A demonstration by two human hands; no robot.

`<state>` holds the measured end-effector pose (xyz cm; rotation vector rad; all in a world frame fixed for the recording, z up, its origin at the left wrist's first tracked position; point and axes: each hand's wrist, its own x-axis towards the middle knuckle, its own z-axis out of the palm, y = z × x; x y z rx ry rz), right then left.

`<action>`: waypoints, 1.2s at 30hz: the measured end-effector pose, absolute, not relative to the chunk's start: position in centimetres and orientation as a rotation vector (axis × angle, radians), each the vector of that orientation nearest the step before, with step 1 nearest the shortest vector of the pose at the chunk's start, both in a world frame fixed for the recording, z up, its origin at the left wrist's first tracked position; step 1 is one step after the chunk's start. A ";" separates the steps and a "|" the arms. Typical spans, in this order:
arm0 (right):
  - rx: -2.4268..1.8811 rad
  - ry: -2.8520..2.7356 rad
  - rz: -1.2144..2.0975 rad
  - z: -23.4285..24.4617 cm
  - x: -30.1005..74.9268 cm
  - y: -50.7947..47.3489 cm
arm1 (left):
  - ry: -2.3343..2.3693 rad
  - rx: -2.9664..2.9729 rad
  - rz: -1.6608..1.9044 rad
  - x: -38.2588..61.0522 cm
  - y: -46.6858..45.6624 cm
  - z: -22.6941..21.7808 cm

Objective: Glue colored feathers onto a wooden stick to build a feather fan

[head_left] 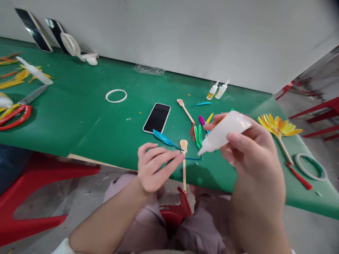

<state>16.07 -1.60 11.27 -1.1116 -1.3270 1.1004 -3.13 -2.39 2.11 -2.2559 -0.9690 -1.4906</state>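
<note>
My left hand [156, 165] is closed, its fingertips pinching a blue feather whose thin quill [192, 158] sticks out to the right. Another blue feather [164, 138] lies just above these fingers, its quill reaching the round head of a wooden stick [183, 145]. That stick extends over the table's front edge, with red thread near its lower end. My right hand [254, 155] is wrapped around a white squeeze glue bottle [225, 130], tilted so its nozzle points down and left, close to the quill's tip. Green feathers [198, 135] lie behind the nozzle, partly hidden.
A phone [157, 118] lies on the green table [79, 116]. Behind are another tasselled stick [187, 112] and two small bottles [212, 91]. At right sit a yellow feather fan [280, 128] and a tape roll [298, 164]; scissors [18, 111] lie at left. Red stools stand below.
</note>
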 end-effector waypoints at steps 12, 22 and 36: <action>-1.263 -1.440 1.005 11.5 14.9 -2.3 | -0.944 -2.310 -1.427 -3.1 -2.9 2.5; -1.263 -1.294 0.894 11.0 13.6 -2.9 | -0.944 -2.295 -1.422 -3.5 -2.9 1.7; -1.232 -1.324 0.751 10.4 13.6 -2.8 | -0.959 -2.293 -1.428 -3.5 -3.0 1.6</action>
